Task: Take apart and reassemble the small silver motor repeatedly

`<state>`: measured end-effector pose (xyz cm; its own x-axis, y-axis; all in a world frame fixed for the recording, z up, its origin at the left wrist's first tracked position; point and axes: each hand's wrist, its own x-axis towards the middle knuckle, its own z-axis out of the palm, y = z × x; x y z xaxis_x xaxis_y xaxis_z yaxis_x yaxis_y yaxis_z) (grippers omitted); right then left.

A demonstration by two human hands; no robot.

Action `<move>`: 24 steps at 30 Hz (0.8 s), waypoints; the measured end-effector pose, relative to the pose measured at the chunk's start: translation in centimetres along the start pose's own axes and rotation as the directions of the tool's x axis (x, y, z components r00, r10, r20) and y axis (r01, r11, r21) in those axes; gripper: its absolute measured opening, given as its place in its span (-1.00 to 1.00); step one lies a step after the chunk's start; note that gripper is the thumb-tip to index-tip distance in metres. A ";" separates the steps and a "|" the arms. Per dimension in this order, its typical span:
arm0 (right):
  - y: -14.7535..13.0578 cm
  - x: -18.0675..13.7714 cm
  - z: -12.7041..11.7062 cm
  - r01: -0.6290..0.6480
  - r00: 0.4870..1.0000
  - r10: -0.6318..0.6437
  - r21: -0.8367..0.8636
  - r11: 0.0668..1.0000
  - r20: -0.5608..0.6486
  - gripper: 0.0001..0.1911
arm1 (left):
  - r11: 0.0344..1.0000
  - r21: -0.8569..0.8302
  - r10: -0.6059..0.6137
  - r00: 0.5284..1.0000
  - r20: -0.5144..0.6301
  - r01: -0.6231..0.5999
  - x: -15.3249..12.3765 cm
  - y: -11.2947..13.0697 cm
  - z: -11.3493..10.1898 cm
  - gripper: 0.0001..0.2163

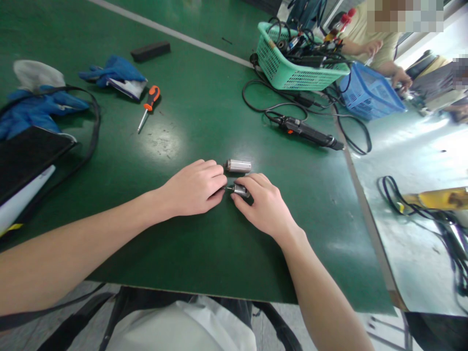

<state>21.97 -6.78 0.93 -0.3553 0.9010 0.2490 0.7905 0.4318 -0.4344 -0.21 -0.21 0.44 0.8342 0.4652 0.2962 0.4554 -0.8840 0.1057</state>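
Note:
My right hand [262, 202] lies on the green table [204, 253] with its fingers curled round a small silver metal cylinder [241, 190] with a thin shaft sticking out to the left. Fingers of my left hand [195, 187] are pressed together at the tip of that shaft; what they pinch is too small to see. A second silver cylinder [238, 165] lies loose on the table just beyond both hands, touching neither.
An orange-handled screwdriver [147, 106] and blue gloves [115, 74] lie far left. A black corded power tool [309, 132], a green basket [292, 63] of cables and a blue basket [369, 92] sit far right. Another person's hands [373, 48] work beyond the baskets.

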 end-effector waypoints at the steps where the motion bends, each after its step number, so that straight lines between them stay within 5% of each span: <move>1: 0.0 0.0 0.0 0.001 1.000 -0.001 0.000 1.000 0.000 -0.81 | 1.000 0.000 0.004 1.000 0.001 -0.004 0.0 0.0 0.0 -0.80; 24: -0.4 0.2 -0.3 0.008 1.000 -0.008 -0.011 1.000 0.012 -0.81 | 1.000 0.001 0.026 1.000 0.004 -0.026 -0.1 -0.2 0.2 -0.76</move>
<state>21.80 -6.81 1.43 -0.3674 0.8981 0.2417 0.7934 0.4382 -0.4226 -0.26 -0.07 0.17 0.8468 0.4423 0.2953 0.4341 -0.8957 0.0967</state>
